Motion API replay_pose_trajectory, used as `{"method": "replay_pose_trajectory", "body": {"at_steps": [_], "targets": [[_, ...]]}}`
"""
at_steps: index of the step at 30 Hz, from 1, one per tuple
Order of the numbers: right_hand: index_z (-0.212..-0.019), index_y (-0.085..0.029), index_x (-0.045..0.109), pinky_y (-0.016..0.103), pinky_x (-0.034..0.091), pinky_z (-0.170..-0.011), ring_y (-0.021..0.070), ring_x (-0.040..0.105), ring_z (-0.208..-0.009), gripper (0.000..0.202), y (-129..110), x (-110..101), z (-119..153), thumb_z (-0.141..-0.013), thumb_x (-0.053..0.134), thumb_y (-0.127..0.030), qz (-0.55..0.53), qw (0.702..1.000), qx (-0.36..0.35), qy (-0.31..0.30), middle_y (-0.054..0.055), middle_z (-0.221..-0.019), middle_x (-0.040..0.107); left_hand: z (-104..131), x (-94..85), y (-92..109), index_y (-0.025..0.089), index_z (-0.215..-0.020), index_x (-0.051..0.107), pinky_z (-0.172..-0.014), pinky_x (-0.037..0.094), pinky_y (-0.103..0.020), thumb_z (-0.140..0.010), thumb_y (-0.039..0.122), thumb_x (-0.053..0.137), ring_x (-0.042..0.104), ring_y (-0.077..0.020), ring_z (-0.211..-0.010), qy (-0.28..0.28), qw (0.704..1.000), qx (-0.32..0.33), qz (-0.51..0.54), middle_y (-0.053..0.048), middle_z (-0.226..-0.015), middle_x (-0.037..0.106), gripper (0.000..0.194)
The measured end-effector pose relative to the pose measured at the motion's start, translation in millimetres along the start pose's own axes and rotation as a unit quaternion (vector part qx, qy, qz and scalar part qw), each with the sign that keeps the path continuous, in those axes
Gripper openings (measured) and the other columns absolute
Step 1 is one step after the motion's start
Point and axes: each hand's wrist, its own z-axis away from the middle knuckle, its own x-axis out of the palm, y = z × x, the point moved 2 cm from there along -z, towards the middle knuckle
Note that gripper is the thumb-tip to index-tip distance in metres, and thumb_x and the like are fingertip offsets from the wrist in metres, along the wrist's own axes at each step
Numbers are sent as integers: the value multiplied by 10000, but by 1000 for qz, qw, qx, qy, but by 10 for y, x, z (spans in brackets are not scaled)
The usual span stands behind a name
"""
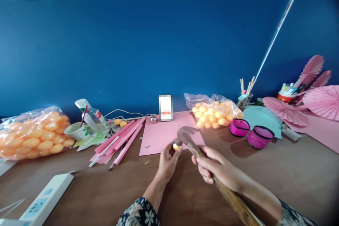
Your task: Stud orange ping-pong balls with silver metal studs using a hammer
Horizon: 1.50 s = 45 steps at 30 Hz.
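My right hand (212, 166) is wrapped around the wooden handle of a hammer (227, 194). The hammer's metal head (184, 135) hangs just above my left hand (168, 160), blurred at its edges. Between the fingertips of that left hand sits a small shiny ball (177, 145), silvery on top and golden below; I cannot tell whether the hammer touches it. Both are over the near edge of a pink sheet (166, 137). Small metal bits (147, 146) lie on the sheet's left part, and a silvery ball (153, 119) rests near its back edge.
Bags of orange balls stand left (34, 137) and right (212, 111). Pink paper strips (119, 143), a plastic bottle (92, 116) and a cup (76, 131) are left. A power strip (47, 197) lies front left. Magenta cuffs (261, 137) and pink paper fans (286, 109) are right.
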Motion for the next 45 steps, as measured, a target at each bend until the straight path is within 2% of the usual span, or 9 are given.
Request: {"method": "replay_pose_trajectory", "body": {"at_steps": [3, 8, 15, 20, 25, 31, 39, 45], "targets": [[-893, -166, 469, 189, 311, -434, 43, 335, -455, 165, -12, -12, 15, -861, 451, -326, -19, 1000, -12, -7, -59, -583, 389, 1, -17, 4, 147, -1118, 557, -856, 445, -314, -661, 266, 682, 593, -205, -957, 13, 1000, -9, -2, -96, -1041, 643, 488], [-875, -185, 454, 184, 304, -419, 35, 348, -470, 156, 51, -29, -8, -827, 502, -325, -45, 999, -11, 26, -18, -744, 447, 17, -28, 2, 164, -1198, 480, -795, 469, -287, -691, 291, 661, 621, -154, -824, 9, 999, -26, 28, -59, -889, 660, 553], [-841, -176, 458, 182, 287, -430, 49, 313, -464, 146, 17, -40, 24, -859, 454, -321, -69, 997, -22, 1, -62, -570, 366, 9, -34, -32, 171, -1205, 479, -801, 461, -277, -711, 270, 652, 619, -147, -837, 0, 997, -26, 78, -70, -920, 657, 533], [-907, -187, 457, 183, 288, -415, 35, 338, -474, 121, 36, -30, 28, -843, 483, -286, -75, 997, -19, 11, -18, -748, 438, 24, 7, 0, 171, -1150, 533, -832, 453, -279, -727, 226, 643, 612, -155, -879, -46, 986, -49, 156, -82, -1011, 640, 440], [-852, -174, 458, 185, 275, -428, 36, 317, -466, 114, 42, -20, 36, -872, 435, -284, -88, 996, -26, -5, -38, -656, 406, 18, 9, 30, 149, -1052, 593, -844, 443, -256, -742, 212, 628, 608, -138, -873, -45, 982, -58, 173, -80, -1001, 645, 318], [-879, -187, 454, 191, 290, -431, 37, 344, -467, 79, 100, -26, 35, -875, 428, -262, -64, 998, -19, 2, -31, -686, 434, 10, 12, 13, 149, -1014, 601, -803, 455, -235, -739, 220, 632, 612, -127, -843, -39, 981, -73, 177, -69, -971, 648, 285], [-859, -181, 447, 195, 286, -436, 46, 333, -443, 118, 111, -41, 32, -897, 386, -274, -52, 998, -26, -4, -64, -558, 381, 30, 17, 5, 133, -954, 596, -751, 474, -217, -753, 259, 616, 619, -126, -825, -53, 976, -95, 188, -85, -937, 659, 238], [-889, -181, 460, 192, 290, -442, 47, 333, -454, 136, 76, -39, 53, -891, 401, -303, -47, 998, -35, 0, -60, -580, 388, 43, 25, 18, 131, -905, 576, -725, 490, -214, -781, 305, 576, 632, -132, -813, -34, 975, -112, 189, -108, -940, 666, 214]]}}
